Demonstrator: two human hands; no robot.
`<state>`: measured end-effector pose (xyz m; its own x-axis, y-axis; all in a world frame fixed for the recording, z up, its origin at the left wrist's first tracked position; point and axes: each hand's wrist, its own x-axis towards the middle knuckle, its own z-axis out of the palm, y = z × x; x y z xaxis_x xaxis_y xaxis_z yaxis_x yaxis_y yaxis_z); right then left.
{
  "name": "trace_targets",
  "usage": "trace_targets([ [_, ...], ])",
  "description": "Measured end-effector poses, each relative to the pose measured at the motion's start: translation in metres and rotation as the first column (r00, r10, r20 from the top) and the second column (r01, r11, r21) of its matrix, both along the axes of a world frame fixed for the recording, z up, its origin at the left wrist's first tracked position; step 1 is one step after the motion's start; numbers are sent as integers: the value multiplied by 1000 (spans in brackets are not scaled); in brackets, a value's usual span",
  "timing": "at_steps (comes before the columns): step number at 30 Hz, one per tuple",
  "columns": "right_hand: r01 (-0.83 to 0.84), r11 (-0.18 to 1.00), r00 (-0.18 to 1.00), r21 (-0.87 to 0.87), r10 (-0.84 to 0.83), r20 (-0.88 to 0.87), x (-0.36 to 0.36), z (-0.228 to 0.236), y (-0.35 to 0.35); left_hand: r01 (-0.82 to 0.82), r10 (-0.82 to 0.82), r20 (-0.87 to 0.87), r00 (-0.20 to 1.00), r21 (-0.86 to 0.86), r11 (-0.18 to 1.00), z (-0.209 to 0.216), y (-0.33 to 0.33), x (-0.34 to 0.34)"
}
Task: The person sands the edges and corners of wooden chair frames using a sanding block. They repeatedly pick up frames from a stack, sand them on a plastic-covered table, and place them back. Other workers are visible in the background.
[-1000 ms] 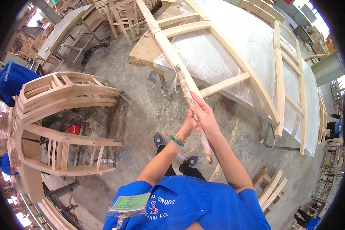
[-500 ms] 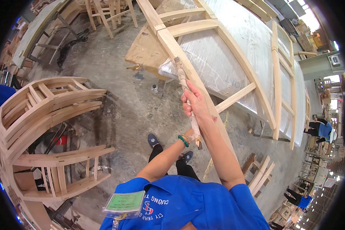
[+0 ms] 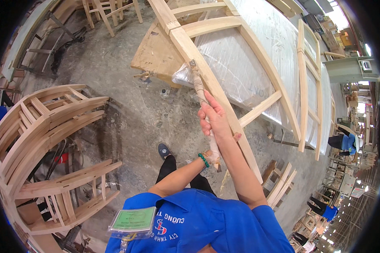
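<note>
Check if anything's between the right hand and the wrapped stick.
Nothing visible: the right hand is closed around the wrapped stick. The pale wooden beam runs alongside, not in between.

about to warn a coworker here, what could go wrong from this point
- The wrapped stick in the right hand has its far tip right beside the wooden frame, so a slip might mark the wood.
- The frame sticks out past the table edge and lies over clear plastic wrap, so a hard push could perhaps slide or tip it.
- The left hand is partly hidden behind the right forearm; the crossed arms might hamper control.
</note>
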<state>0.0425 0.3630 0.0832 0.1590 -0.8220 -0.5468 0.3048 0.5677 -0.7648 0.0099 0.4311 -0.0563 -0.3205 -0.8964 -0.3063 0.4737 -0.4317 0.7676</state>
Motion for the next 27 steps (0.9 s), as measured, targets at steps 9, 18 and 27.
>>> trace_targets([
  [9,-137,979,965,-150,98,-245,-16,-17,-14,77,-77,31,997,5,997,2,10,-3],
  [18,-154,986,970,-69,138,-199,-19,3,12,50,-49,36,998,-10,999,0,0,-5],
  [27,-373,921,918,-115,348,-189,34,-1,-34,69,-69,77,995,-1,998,6,0,-6],
])
